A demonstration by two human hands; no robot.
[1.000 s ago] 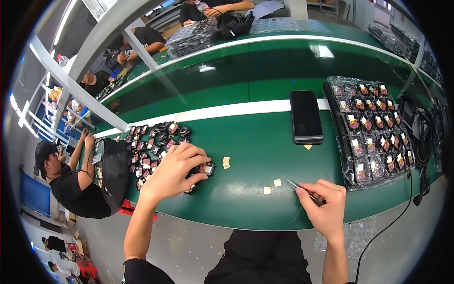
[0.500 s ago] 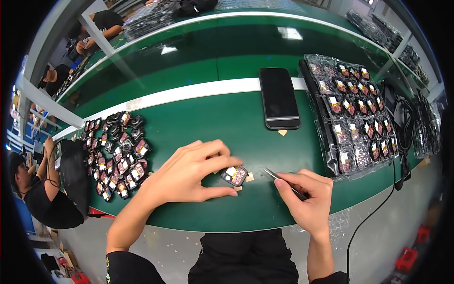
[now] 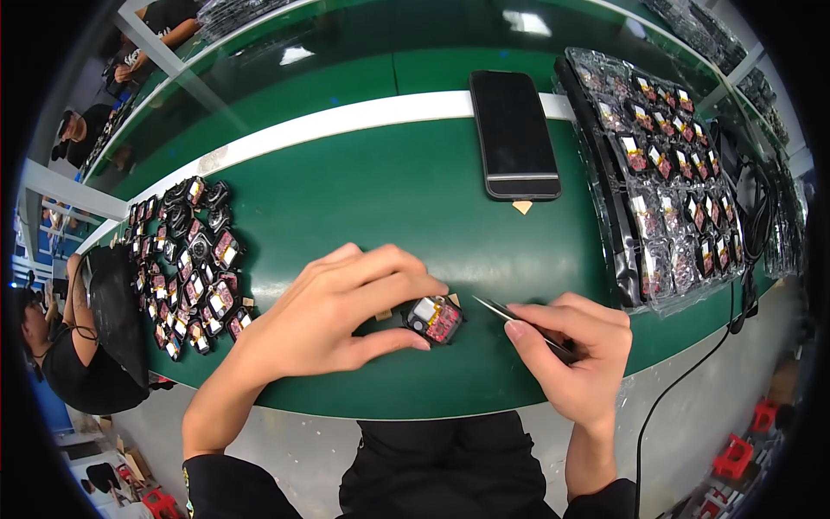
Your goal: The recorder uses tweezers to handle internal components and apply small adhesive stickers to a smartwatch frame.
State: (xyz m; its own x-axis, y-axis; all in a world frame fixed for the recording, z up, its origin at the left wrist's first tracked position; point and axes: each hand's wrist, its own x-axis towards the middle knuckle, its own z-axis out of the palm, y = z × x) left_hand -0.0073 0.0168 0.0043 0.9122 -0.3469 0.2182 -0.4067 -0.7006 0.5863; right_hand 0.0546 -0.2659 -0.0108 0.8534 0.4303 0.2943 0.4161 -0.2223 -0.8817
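A small black-cased electronic module (image 3: 435, 320) with a red circuit board and a white patch lies on the green worktable (image 3: 380, 208) in front of me. My left hand (image 3: 346, 311) has its thumb and index finger curved around it, holding it at its edges. My right hand (image 3: 575, 346) grips metal tweezers (image 3: 494, 309), whose tips point left, just apart from the module. Small tan paper pieces lie by the module; one shows at its upper right edge (image 3: 454, 300).
Many similar modules (image 3: 194, 277) are heaped at the left. A clear plastic tray (image 3: 635, 298) at the right holds rows of them. A black phone-like device (image 3: 516, 138) lies toward the back. A black cable (image 3: 683, 381) hangs at the right; co-workers sit at far left.
My view has shifted, so the table's contents sit higher. The module has turned in my left fingers, and my right hand with the tweezers has shifted slightly right.
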